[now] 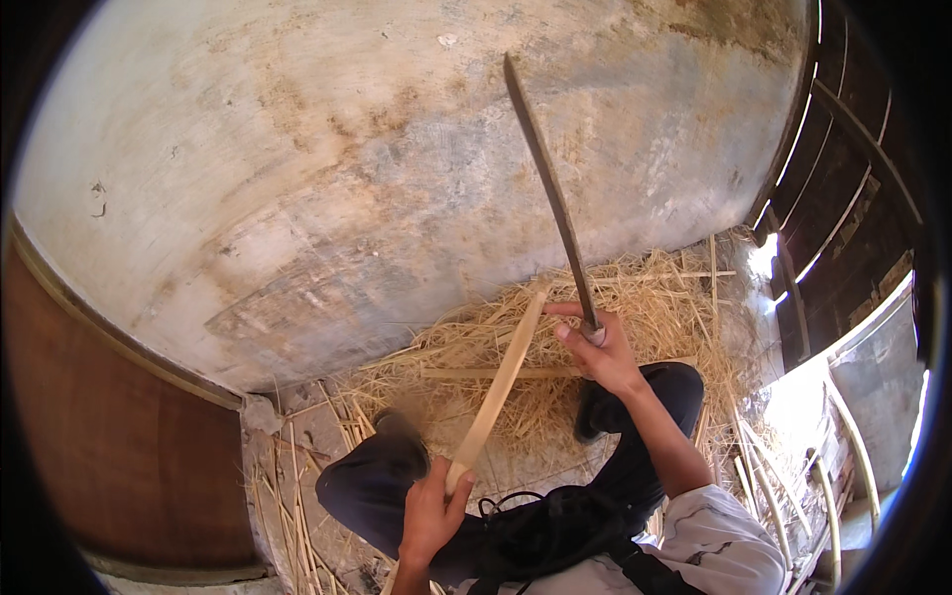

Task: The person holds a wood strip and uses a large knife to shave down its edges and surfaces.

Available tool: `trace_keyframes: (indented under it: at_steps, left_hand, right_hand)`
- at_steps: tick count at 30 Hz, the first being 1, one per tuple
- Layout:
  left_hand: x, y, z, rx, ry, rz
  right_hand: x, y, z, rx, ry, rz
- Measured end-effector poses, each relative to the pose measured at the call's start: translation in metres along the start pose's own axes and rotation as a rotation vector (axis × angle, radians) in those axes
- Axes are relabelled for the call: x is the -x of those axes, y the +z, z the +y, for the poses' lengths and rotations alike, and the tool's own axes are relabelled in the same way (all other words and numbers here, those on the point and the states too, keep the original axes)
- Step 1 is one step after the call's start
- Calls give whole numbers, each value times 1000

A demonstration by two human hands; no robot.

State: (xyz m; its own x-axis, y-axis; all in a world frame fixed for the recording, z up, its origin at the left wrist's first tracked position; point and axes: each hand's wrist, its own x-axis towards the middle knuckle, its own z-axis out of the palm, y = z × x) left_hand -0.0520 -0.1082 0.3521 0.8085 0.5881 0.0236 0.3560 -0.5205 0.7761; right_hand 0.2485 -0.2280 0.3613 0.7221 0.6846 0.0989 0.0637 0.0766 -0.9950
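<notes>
My left hand point(433, 508) is closed round the lower end of a pale, flat bamboo strip point(498, 392), which slants up and to the right in front of me. In my right hand point(607, 352) is the handle of a long, dark-bladed machete point(548, 177), its tip pointing up toward the wall. The right index finger reaches out beside the strip's upper end; whether it touches the strip I cannot tell. Under both hands lies a heap of straw-coloured shavings point(635, 288).
A stained plaster wall point(397, 178) rises just past the shavings. A brown wooden panel point(129, 416) stands at the left. Thin strips point(297, 496) lie on the floor at left, and several poles point(773, 486) lean at right near dark slatted boards point(843, 198). My bent knees flank the shavings.
</notes>
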Motion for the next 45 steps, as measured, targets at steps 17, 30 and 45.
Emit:
trace_keyframes:
  at_steps: [17, 30, 45]
  left_hand:
    - [0, 4, 2, 241, -65, -126]
    - [-1, 2, -5, 192, -41, -191]
    - [1, 18, -20, 306, -94, -44]
  right_hand:
    - [0, 21, -9, -316, 50, 113]
    - [12, 5, -8, -279, 16, 136]
    - [39, -33, 23, 724, -373, 67]
